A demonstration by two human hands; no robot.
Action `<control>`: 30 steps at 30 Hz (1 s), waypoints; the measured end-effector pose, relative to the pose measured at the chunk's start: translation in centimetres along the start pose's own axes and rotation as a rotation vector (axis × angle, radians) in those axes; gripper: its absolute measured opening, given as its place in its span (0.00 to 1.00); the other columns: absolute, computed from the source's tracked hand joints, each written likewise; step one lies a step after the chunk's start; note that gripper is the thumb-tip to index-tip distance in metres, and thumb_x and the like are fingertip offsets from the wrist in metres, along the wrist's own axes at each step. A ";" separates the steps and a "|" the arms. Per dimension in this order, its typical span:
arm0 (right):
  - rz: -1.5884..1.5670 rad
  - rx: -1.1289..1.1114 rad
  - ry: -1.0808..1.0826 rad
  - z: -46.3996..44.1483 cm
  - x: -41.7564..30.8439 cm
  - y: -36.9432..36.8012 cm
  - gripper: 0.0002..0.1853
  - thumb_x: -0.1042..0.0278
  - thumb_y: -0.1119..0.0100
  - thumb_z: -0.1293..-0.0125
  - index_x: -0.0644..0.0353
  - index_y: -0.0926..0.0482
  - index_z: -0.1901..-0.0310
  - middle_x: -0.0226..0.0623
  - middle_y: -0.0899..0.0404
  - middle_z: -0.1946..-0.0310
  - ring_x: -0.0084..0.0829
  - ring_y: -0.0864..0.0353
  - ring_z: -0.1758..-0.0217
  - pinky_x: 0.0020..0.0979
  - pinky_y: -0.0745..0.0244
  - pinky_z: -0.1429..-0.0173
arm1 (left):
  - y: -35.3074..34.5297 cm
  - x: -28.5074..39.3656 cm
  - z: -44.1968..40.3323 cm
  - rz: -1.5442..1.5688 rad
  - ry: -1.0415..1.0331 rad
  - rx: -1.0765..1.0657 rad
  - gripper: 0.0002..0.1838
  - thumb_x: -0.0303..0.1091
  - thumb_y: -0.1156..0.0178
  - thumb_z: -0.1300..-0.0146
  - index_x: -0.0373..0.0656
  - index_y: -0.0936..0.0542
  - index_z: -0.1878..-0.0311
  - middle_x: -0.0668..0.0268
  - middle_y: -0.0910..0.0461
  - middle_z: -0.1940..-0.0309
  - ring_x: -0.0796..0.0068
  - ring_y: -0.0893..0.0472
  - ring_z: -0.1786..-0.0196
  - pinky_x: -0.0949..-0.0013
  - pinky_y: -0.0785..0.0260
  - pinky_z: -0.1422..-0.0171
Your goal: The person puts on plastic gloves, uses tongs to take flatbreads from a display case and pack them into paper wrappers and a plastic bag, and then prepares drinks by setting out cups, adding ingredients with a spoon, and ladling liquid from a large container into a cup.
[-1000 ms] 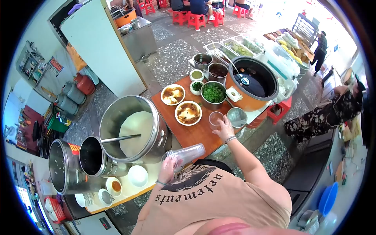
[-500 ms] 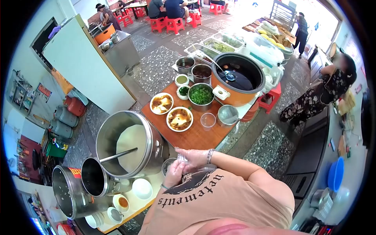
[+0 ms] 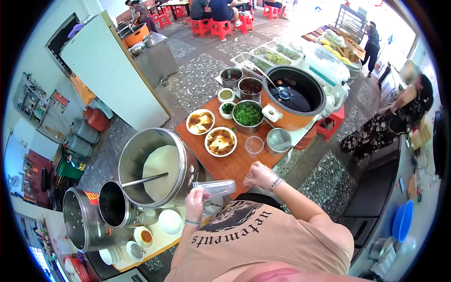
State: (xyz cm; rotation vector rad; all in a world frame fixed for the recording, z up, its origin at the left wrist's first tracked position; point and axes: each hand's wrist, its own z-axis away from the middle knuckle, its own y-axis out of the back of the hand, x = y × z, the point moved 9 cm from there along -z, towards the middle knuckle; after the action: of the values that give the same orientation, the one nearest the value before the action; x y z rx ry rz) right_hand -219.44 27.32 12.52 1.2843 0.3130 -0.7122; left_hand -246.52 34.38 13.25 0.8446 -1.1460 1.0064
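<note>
Clear plastic cups, nested in one stack, lie on their side in the left hand, beside the near edge of the wooden tabletop. Fingers grip one end of the stack; this hold probably keeps the nest together and leaves the far end free. The right hand, set apart from the stack, is closed, seemingly on a separate thin cup whose transparency obscures its outline. A single cup rests on the tabletop, within reach of that hand. Nearby, two bowls of white curd in brown sauce sit side by side, close to the steel pot of chopped greens, presumably for short reaches. At left, a long handle leans across the large steel pot, likely to stay graspable.
</note>
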 end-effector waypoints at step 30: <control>-0.192 0.906 0.186 4.4 4.1 12.4 0.06 0.75 0.39 0.42 0.61 0.21 0.62 0.42 0.19 0.65 0.39 0.19 0.66 0.34 0.24 0.60 | -2.0 -2.5 0.6 -0.386 -0.135 -0.069 0.14 0.37 0.50 0.29 0.36 0.23 0.64 0.62 0.18 0.72 0.74 0.19 0.67 0.70 0.28 0.60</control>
State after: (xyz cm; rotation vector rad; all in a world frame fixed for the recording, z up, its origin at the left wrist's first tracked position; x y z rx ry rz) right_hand -209.20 23.24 20.83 2.2096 0.2713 -0.9456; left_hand -245.06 32.67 10.89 1.0424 -1.0715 0.5958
